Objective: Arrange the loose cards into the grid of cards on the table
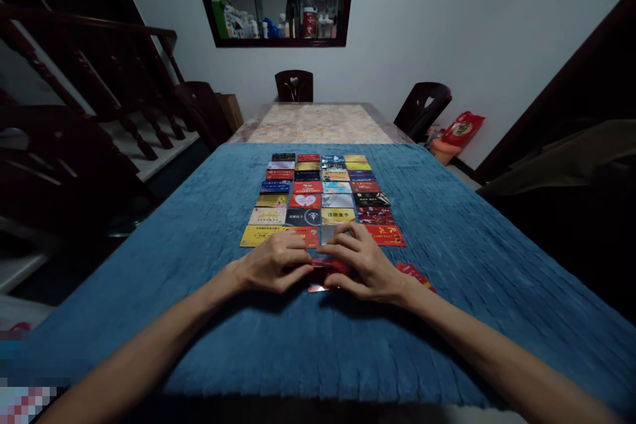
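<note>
Between my hands, just below the laid-out cards, is a dark red plastic card (pixel 324 276), partly covered and a little blurred; I cannot tell whether more than one is there. My left hand (pixel 278 261) has its fingers closed at the card's left edge. My right hand (pixel 365 264) curls over the right side, thumb and fingers on either side of it. Several rows of colourful cards lie flat in columns beyond, including a gold card (pixel 338 215) and a yellow card (pixel 255 236). My fingers hide part of the nearest row, including a grey card (pixel 328 234).
More red cards (pixel 416 274) lie loosely beside my right wrist. A blue cloth (pixel 199 225) covers the near table, and the patterned far tabletop (pixel 318 122) is bare of cloth. Dark chairs (pixel 294 86) stand around it. A red bag (pixel 463 128) is at the right wall.
</note>
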A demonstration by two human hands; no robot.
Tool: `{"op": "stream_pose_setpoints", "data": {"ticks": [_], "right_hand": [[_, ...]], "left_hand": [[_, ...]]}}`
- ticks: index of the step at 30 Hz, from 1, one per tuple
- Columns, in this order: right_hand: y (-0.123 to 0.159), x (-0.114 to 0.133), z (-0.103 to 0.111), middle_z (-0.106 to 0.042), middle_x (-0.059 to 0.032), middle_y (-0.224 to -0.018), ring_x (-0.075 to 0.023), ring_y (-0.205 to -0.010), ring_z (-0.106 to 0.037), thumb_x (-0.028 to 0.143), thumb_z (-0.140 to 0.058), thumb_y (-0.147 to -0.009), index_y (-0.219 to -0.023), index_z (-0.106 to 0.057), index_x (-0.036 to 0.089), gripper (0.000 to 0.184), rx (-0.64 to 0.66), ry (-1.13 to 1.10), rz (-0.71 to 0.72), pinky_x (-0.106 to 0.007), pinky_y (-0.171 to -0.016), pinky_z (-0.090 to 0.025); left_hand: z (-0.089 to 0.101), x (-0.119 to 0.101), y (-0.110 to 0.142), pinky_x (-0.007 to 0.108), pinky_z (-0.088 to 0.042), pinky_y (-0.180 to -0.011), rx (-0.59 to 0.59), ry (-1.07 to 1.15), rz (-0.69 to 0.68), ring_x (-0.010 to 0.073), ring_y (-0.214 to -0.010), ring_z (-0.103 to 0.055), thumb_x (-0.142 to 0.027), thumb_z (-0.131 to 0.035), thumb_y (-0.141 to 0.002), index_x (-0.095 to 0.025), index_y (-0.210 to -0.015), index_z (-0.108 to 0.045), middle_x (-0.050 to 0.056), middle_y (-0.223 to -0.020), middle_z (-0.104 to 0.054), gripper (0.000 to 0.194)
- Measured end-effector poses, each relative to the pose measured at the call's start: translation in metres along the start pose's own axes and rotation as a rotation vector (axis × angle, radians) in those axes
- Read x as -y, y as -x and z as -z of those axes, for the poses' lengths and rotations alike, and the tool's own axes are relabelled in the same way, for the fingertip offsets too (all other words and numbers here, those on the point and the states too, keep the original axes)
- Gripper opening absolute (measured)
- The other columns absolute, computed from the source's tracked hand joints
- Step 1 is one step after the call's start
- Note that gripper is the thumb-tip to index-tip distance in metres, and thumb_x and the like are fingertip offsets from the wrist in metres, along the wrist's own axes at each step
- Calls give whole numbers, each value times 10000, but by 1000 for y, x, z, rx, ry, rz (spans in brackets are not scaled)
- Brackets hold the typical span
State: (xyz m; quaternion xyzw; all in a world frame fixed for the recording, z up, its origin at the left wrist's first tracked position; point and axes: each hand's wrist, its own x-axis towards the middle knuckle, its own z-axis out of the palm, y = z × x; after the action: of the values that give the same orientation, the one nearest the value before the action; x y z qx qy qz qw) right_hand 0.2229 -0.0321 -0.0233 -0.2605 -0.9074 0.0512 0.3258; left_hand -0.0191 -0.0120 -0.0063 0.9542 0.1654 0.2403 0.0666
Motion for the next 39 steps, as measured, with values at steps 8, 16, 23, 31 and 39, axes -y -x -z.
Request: {"op": "stream_pose_setpoints", "data": {"ticks": [8, 16, 23, 31, 39], "right_hand": [[1, -8, -12, -709, -55, -874, -228, -959, -539, 204, -510, -966, -1010, -690, 223, 186, -88, 78, -13, -403, -863, -430], [4, -17, -8, -711, -56, -875, -234, -939, -546, 173, -522, -958, -1047, -661, 196, 167, -167, 150, -9, -383, -821, -421], [5, -23, -12, -718, -56, -875, -227, -904, -542, 166, -529, -955, -1064, -662, 186, 174, -204, 202, -20, -376, -812, -407], [6, -27, -15, -732, -61, -926, -219, -899, -536, 191, -509, -972, -1093, -666, 202, 198, -195, 204, -64, -371, -800, -401], [4, -24, -12, -712, -68, -967, -223, -906, -522, 191, -520, -967, -1113, -655, 194, 199, -210, 279, -58, -381, -812, -403]], "left_hand": [[-3, 9, 1, 266, -489, -628, -141, 78, 69, 147, -680, -617, -196, -533, -960, -153, -876, -701, 49, -744, -694, 193], [-4, 19, 4, 239, -511, -612, -293, 36, 68, 140, -679, -649, -112, -545, -921, -135, -958, -707, 56, -777, -720, 168], [-7, 26, 10, 263, -543, -639, -278, 15, 141, 148, -707, -668, -106, -545, -888, -130, -997, -703, 68, -823, -731, 193], [-11, 26, 8, 282, -573, -724, -238, 40, 178, 163, -802, -703, -114, -551, -885, -134, -1085, -683, 81, -918, -753, 241], [-11, 23, 6, 281, -586, -773, -300, 99, 240, 164, -844, -719, -112, -563, -888, -148, -1064, -698, 72, -953, -763, 225]]}}
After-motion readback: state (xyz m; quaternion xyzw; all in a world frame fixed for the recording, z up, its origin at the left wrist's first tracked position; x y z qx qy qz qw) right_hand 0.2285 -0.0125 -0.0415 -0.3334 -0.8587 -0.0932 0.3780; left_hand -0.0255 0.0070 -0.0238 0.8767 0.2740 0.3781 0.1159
